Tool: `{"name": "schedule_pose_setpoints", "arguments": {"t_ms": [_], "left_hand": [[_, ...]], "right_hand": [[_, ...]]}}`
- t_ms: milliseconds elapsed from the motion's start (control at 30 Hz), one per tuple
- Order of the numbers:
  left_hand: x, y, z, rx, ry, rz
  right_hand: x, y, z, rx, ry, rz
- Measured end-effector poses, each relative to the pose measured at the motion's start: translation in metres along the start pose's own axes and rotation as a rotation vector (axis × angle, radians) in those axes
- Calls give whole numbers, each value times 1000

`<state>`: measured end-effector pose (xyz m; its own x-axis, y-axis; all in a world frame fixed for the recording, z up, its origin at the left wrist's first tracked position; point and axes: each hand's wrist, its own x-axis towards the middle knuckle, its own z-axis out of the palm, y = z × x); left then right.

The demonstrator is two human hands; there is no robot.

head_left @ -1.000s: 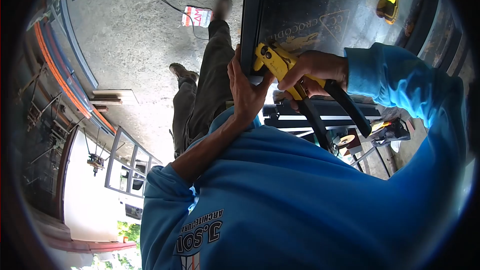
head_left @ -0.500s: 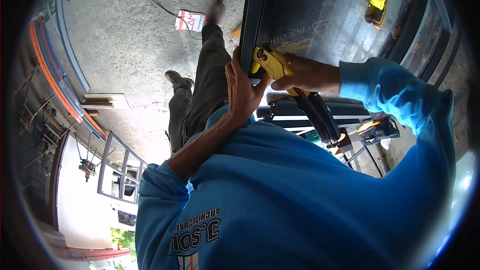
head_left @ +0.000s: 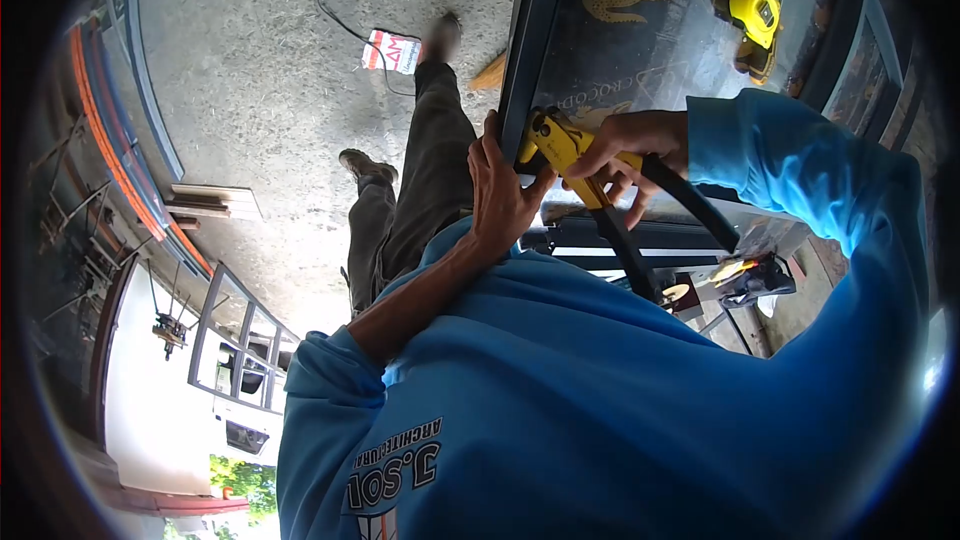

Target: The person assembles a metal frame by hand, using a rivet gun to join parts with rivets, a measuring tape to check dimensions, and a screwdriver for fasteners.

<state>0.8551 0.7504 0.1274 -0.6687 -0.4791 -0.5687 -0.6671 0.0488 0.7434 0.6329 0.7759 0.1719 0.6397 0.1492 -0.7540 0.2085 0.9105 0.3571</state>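
Observation:
My left hand (head_left: pixel 500 202) grips the lower end of a long dark metal frame (head_left: pixel 532 40), fingers along its outer side and thumb beside the tool's head. In my right hand (head_left: pixel 640 145) is a yellow hand riveter (head_left: pixel 565 148) with black handles, which stand spread apart. The riveter's nose meets the frame right by my left hand. What lies between nose and frame is hidden.
A yellow tape measure (head_left: pixel 754 10) rests on the dark printed sheet (head_left: pixel 660 35). On the floor are a red and white packet (head_left: pixel 392 51), a black cable (head_left: pixel 335 12) and wooden boards (head_left: pixel 225 202). Metal window frames (head_left: pixel 240 340) stand at the left.
The riveter's handles have opened from close together to wide apart. The fingers of my right hand have loosened and spread around them. The view has shifted slightly.

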Motion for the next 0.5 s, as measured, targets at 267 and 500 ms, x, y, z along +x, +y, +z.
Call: {"name": "schedule_pose_setpoints", "arguments": {"t_ms": [267, 500], "left_hand": [[-1, -1, 2, 32, 46, 57], [-2, -2, 3, 14, 71, 26]], "right_hand": [[12, 34, 23, 334, -139, -207], [13, 32, 34, 171, 22, -198]]}}
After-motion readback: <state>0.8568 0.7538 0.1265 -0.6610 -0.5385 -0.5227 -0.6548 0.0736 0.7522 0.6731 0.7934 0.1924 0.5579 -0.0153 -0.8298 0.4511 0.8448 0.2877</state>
